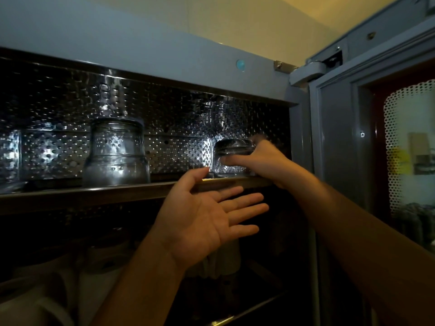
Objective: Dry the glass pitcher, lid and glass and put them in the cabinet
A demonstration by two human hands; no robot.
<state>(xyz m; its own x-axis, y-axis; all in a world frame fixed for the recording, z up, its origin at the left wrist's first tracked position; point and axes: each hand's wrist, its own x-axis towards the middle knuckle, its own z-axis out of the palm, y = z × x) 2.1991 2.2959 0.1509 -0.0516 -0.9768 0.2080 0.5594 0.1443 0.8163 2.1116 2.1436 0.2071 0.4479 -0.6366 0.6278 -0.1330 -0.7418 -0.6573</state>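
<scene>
A clear glass pitcher (116,152) stands upside down on the top shelf (94,191) of the open cabinet, left of centre. At the shelf's right end my right hand (256,158) grips a drinking glass (231,156) that stands on the shelf; its dark upper band shows above my thumb. My left hand (207,217) hovers palm up with straight fingers just below the shelf's front edge, holding nothing. No lid can be made out in the dark interior.
The cabinet's back wall is perforated shiny metal. Another glass item (10,158) sits at the shelf's far left. White vessels (47,290) fill the dark lower shelf. The cabinet door (353,137) hangs open to the right, close to my right forearm.
</scene>
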